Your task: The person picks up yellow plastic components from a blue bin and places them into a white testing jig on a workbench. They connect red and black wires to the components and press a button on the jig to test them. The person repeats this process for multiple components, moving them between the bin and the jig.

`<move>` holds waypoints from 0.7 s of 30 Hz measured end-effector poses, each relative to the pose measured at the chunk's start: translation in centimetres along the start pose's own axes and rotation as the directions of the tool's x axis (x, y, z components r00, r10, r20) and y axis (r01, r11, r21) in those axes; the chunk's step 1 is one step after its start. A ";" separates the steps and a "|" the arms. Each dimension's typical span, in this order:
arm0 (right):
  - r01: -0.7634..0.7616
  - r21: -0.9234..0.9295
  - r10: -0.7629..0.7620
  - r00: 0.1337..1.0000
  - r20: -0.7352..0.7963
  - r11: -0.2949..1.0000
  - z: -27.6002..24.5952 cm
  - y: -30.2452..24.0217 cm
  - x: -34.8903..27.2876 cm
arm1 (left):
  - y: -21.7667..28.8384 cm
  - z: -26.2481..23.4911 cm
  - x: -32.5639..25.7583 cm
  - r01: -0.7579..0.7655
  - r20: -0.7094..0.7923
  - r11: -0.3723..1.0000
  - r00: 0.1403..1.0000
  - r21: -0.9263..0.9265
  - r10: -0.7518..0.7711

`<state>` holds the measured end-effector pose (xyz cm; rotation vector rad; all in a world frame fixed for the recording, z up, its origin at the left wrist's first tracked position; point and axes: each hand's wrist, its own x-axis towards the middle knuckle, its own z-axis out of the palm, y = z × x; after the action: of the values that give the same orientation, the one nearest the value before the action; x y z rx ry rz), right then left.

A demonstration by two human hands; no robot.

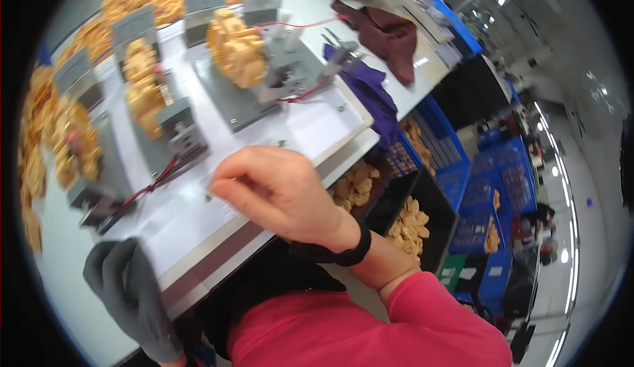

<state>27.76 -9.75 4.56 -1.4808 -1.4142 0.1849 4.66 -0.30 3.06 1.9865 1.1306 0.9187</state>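
My right hand (pixel 274 192) is bare, fingers curled down with the tips at the white surface (pixel 185 225) — whether they pinch anything, I cannot tell. My left hand (pixel 129 294), in a dark glove, blurs at the near edge, apparently empty. Tan, lumpy parts (pixel 236 50) sit stacked on 1 grey metal fixture (pixel 264 93) just beyond, within easy reach.

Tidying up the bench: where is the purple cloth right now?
In the head view, the purple cloth lies at the white table's right edge, draping over it beside the dark maroon cloth, above the blue crates.
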 end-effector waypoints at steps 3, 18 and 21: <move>0.007 0.001 -0.007 0.998 -0.059 1.000 -0.1 0.5 -0.4 | -0.8 -0.1 -0.3 0.010 0.056 0.998 0.998 0.054 -0.013; -0.001 -0.055 0.000 1.000 -0.028 0.999 -0.1 0.1 -0.1 | -1.9 -1.9 -0.2 -0.235 0.212 0.937 0.960 0.259 0.182; 0.000 -0.062 -0.001 1.000 -0.021 0.998 0.0 -0.1 0.0 | -1.9 -1.7 -0.5 -0.099 0.162 0.985 0.984 0.142 0.075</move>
<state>27.73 -9.73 4.62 -1.5288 -1.4151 0.1259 2.27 0.34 2.28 2.2031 1.0578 0.7246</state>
